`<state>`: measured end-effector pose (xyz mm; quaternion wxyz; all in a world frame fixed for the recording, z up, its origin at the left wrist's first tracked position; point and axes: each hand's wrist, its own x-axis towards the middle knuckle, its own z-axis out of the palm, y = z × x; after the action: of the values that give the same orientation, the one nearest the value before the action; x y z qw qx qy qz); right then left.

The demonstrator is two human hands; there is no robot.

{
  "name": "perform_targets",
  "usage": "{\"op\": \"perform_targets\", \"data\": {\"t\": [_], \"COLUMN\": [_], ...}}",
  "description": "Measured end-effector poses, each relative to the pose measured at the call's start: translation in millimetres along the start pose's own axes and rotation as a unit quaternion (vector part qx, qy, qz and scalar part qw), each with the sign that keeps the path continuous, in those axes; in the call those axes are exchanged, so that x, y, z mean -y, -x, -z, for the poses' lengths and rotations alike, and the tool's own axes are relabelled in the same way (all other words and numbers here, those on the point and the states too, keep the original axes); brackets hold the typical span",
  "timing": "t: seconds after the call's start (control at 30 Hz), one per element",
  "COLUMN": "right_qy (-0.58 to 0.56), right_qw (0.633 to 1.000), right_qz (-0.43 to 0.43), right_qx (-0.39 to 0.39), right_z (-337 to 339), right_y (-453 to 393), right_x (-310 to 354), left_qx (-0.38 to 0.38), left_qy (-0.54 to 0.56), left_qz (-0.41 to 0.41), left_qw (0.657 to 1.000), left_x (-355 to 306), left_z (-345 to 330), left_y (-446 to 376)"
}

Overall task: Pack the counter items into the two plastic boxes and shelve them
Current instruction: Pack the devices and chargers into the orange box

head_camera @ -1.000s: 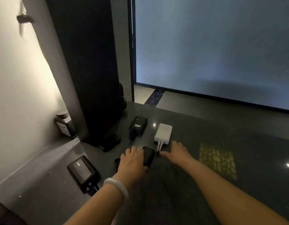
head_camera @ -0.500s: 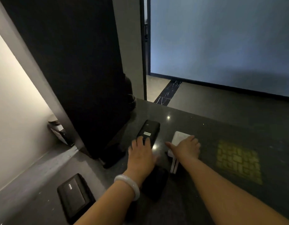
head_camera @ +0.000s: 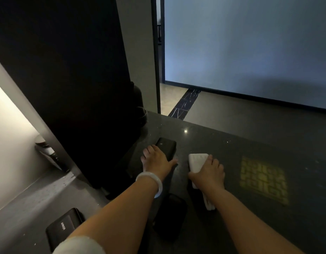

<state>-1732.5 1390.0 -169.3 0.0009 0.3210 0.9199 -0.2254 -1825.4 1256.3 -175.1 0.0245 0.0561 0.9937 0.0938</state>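
Observation:
On the dark counter (head_camera: 231, 143) my left hand (head_camera: 155, 160) lies over a black power bank (head_camera: 167, 146), thumb on its right side and fingers on its left, gripping it. My right hand (head_camera: 208, 171) grips a white power bank (head_camera: 196, 160), whose white cable (head_camera: 208, 203) trails toward me under my wrist. Another black device (head_camera: 172, 222) lies between my forearms. A black Anker power bank (head_camera: 64, 227) sits at the lower left, partly hidden by my left arm. No plastic box is in view.
A tall black panel (head_camera: 67, 79) rises just left of my left hand. Behind it stand dark rounded objects (head_camera: 140, 110), and a small jar (head_camera: 45, 149) sits by the lit wall. A yellow light patch (head_camera: 263, 178) lies on the counter's right. The floor lies beyond the counter's far edge.
Both hands moved forward from the near black device: the left onto the far black power bank, the right over the white one, now gripping it. The camera moved closer.

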Motion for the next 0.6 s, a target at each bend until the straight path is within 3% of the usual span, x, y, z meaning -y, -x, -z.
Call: {"op": "perform_targets", "data": {"t": [0.17, 0.33, 0.6], "right_qy": [0.015, 0.033, -0.016], "right_qw": [0.999, 0.997, 0.996], "right_qz": [-0.035, -0.056, -0.072], "right_qx": [0.004, 0.048, 0.059], "right_z": [1.3, 11.9, 59.5], "right_y": [3.2, 11.8, 92.8], "right_x": [-1.5, -9.4, -74.1], "left_qx": [-0.026, -0.005, 0.027], "left_qy": [0.027, 0.041, 0.088], "left_qz": [-0.008, -0.031, -0.092], "left_qw": [0.999, 0.999, 0.991], "left_x": [4.5, 11.2, -2.1], "left_z": [-4.9, -4.4, 26.1], "left_y": [3.9, 24.1, 91.7]}}
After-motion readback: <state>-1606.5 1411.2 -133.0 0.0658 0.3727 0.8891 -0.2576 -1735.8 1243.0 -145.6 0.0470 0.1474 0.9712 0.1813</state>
